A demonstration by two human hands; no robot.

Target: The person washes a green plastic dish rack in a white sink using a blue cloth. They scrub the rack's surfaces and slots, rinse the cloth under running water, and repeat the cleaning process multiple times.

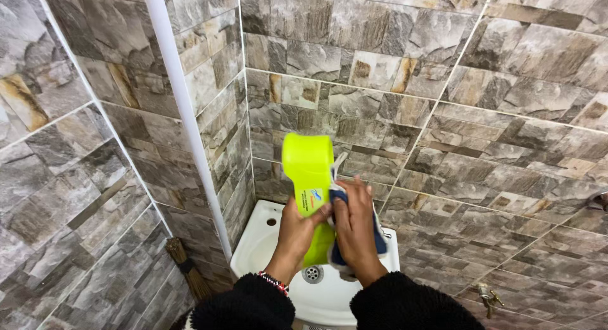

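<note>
My left hand (299, 232) grips a bright yellow-green plastic container (309, 171), held upright over a small white corner sink (263, 241). My right hand (356, 225) presses a blue and white cloth (379, 238) against the container's right side. Both arms wear black fleecy sleeves, and a beaded bracelet (275, 282) sits on my left wrist. The sink's metal drain (311, 274) shows just below my hands.
Stone-pattern grey and brown tiles cover the walls. A white pipe (183, 108) runs down the corner at the left. A straw broom (187, 270) leans beside the sink. A small metal tap (486, 296) sticks out of the right wall, low down.
</note>
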